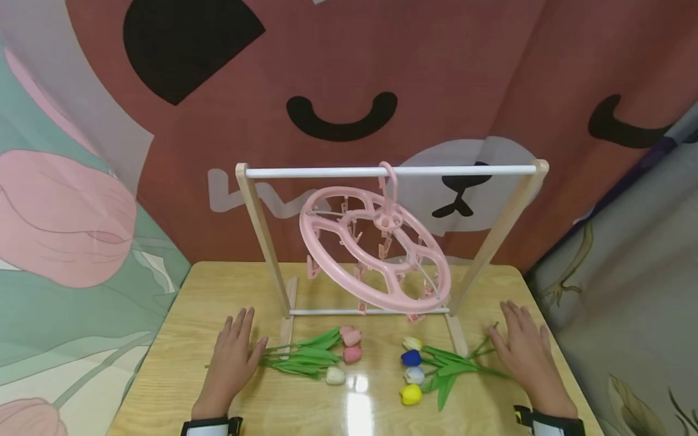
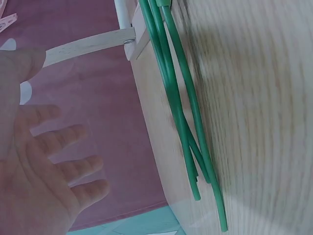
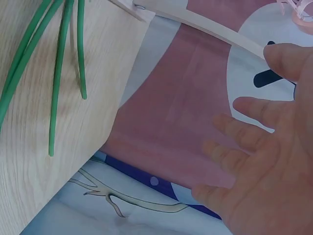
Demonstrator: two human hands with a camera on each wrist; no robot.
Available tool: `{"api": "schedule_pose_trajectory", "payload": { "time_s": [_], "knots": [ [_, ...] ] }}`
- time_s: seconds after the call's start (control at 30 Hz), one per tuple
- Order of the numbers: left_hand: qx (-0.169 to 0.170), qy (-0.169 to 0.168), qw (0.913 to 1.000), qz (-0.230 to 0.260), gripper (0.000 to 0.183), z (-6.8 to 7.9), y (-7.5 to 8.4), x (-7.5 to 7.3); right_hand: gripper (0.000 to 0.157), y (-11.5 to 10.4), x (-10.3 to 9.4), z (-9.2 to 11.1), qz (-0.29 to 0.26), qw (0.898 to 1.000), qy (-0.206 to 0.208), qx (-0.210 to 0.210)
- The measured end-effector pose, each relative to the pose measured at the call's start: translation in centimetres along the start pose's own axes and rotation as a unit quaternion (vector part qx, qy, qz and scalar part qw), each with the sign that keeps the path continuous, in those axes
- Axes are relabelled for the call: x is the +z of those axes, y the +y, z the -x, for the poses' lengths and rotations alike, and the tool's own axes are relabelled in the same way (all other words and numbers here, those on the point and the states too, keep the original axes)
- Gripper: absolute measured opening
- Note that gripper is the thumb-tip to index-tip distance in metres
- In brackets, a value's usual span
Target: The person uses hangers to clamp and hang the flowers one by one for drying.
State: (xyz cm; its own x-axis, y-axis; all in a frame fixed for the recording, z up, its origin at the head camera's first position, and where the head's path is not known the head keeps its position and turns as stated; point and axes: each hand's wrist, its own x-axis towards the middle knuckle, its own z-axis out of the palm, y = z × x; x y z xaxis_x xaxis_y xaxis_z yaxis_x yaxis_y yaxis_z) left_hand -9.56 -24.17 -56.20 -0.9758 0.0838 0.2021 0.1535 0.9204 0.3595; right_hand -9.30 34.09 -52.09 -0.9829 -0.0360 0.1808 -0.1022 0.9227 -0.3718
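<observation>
My left hand (image 1: 231, 360) is palm down with straight fingers, over the stem ends of a bunch of artificial tulips (image 1: 311, 354) with pink and white heads. Its palm and the green stems (image 2: 183, 112) show in the left wrist view. On the other side my right hand (image 1: 528, 354) lies likewise, fingers straight, beside the stems of a second tulip bunch (image 1: 449, 366) with yellow, blue and pale heads. In the right wrist view that palm is bare, and green stems (image 3: 57, 83) lie on the wood. Neither hand grips anything. Both bunches point their heads inward.
A wooden stand with a white top bar (image 1: 316, 172) rises at the back of the table (image 1: 218, 290). From the bar hangs a tilted pink round clip hanger (image 1: 340, 275) with several small clips. Printed curtains (image 1: 436, 79) surround the back and sides.
</observation>
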Motion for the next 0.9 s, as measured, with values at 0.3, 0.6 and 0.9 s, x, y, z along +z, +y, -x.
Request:
{"api": "schedule_pose_trajectory", "payload": {
  "time_s": [0.3, 0.6, 0.9],
  "knots": [
    [0.022, 0.002, 0.9997, 0.011, 0.068, 0.1, -0.2, 0.5, 0.053, -1.5, 0.1, 0.4, 0.008, 0.996, 0.059, -0.064],
    [0.033, -0.005, 0.9993, 0.014, 0.065, 0.4, 0.1, 1.9, 0.051, -3.9, 1.4, 0.8, 0.006, 0.996, 0.038, -0.079],
    [0.041, -0.017, 0.9989, 0.012, 0.052, 0.9, 0.9, 3.1, 0.051, -7.1, 4.3, 0.9, 0.008, 0.989, 0.043, -0.144]
  ]
}}
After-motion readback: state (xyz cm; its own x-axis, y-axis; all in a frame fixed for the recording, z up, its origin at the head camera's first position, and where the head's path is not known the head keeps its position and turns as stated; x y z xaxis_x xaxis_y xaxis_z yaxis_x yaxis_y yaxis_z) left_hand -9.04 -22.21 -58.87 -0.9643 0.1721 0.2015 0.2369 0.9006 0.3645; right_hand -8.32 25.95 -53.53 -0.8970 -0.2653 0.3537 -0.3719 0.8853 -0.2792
